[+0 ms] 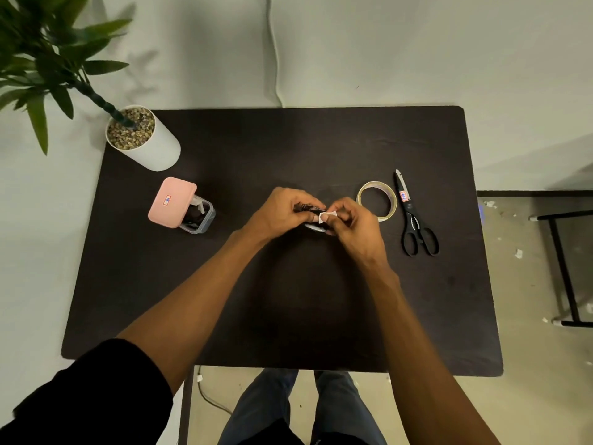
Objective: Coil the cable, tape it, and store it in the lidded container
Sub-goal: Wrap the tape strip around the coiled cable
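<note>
Near the middle of the dark tabletop [288,300], 2 bare hands meeting just above the surface. Left hand [282,213] curled around a coiled black cable [305,207], fingers closed over most of the bundle, only a short dark stretch showing between thumb and forefinger. Right hand [353,226] pinching a small pale piece of tape [327,216] between thumb and fingertips, pressed against the end of the coil that sticks out of the left grip. Cable thus held between both hands, mostly hidden; a whitish sliver below the fingers, too blurred to name.

Toward the right edge, a roll of clear tape [377,200] lying flat, just beside the right hand. Black-handled scissors [414,216] right next to the roll, blades shut, tips toward the far edge, handles toward the near edge.

Toward the left edge, a clear lidded container [200,218] with its pink lid [171,202] sitting askew, shifted leftward so that part of the opening shows; dark contents inside, not identifiable.

At the far left corner, a white pot [150,146] topped with pebbles, holding a green leafy plant [48,59].
</note>
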